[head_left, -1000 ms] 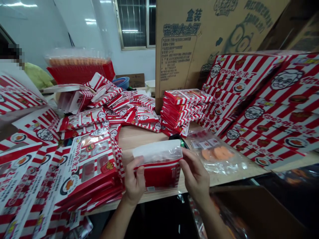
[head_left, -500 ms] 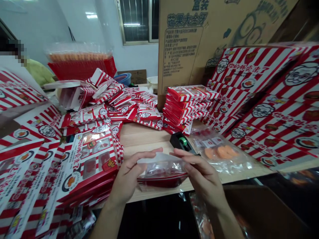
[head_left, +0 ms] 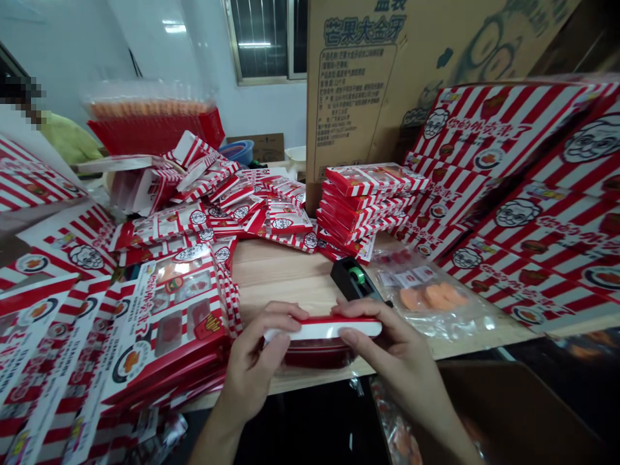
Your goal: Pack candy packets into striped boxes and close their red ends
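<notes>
Between my two hands, at the table's front edge, is a red and white box (head_left: 320, 329), its narrow end turned toward me. A white flap lies folded over that end. My left hand (head_left: 259, 345) grips the box's left side, thumb on the flap and fingers on top. On the right side my right hand (head_left: 387, 342) grips it too, thumb pressing the flap. Just beyond my right fingers stands a black tape dispenser (head_left: 356, 281) with a green roll. The box's contents are hidden.
Flat striped boxes (head_left: 179, 310) are stacked at left, with a loose heap (head_left: 242, 200) behind. A neat pile (head_left: 363, 194) stands ahead, larger striped cartons (head_left: 504, 155) at right. Clear bags with orange pieces (head_left: 431, 297) lie near the dispenser. A person in yellow (head_left: 70, 139) is at far left.
The white flap, raised with clear plastic showing under it, is now folded down over the box's end. Both my thumbs have moved onto the flap.
</notes>
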{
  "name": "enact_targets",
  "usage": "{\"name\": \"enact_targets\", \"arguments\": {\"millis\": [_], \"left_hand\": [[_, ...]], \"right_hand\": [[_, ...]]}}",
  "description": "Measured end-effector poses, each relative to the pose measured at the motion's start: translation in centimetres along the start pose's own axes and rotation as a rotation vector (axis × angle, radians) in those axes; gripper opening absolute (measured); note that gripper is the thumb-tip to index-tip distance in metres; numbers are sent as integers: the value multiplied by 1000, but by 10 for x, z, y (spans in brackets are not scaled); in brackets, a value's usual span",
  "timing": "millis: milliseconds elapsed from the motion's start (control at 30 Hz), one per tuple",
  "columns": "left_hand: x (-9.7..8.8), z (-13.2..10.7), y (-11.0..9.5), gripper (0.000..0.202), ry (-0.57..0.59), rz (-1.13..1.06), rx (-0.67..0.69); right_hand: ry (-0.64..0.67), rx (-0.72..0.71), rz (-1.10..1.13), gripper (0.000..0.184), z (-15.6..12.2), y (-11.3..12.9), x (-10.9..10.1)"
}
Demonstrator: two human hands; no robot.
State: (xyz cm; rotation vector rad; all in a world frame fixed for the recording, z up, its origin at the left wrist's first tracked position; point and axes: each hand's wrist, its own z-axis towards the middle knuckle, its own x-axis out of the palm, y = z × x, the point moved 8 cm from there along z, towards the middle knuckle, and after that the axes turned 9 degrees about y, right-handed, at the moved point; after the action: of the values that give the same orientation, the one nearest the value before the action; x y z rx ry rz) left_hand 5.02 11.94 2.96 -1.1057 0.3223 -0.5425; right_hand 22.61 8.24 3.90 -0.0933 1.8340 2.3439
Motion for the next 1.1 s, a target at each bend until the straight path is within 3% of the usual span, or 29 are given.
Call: {"name": "enact_targets", "arguments": {"millis": [100, 300, 400, 533, 600, 667, 733, 800, 833, 900, 967, 1100], "left_hand": [[-1, 0, 1, 20, -19, 25, -37], [-1, -3, -7, 19, 86, 98, -65], [-2, -7, -14, 18, 131, 271, -7], [-5, -14, -16, 9, 83, 343, 88], [-4, -16, -13, 7, 51, 313, 89], [-5, -16, -10, 6, 0, 310, 81], [-6, -16, -10, 7, -51, 348, 94], [-5, -16, -12, 10, -74, 388, 113], [-5, -16, -12, 12, -77, 400, 118], [-4, -16, -12, 12, -87, 401, 120], [-4, -18, -12, 10, -104, 392, 121], [-4, -21, -10, 9, -112, 404, 127]], "right_hand": [[30, -51, 50, 3, 3, 1, -1], [229, -259, 158, 9, 9, 3, -1], [340, -314, 91, 13, 9, 9, 1], [410, -331, -44, 14, 2, 17, 8], [391, -293, -74, 10, -2, 11, 5], [285, -241, -48, 11, -5, -5, -14], [-6, -155, -61, 22, -5, -32, -55], [-389, 45, -209, 32, -11, -67, -106], [-442, 176, -263, 37, -11, -86, -120], [-389, 347, -276, 44, -3, -116, -130], [-265, 419, -209, 44, 8, -133, -122], [-139, 475, -80, 37, 16, -138, -103]]}}
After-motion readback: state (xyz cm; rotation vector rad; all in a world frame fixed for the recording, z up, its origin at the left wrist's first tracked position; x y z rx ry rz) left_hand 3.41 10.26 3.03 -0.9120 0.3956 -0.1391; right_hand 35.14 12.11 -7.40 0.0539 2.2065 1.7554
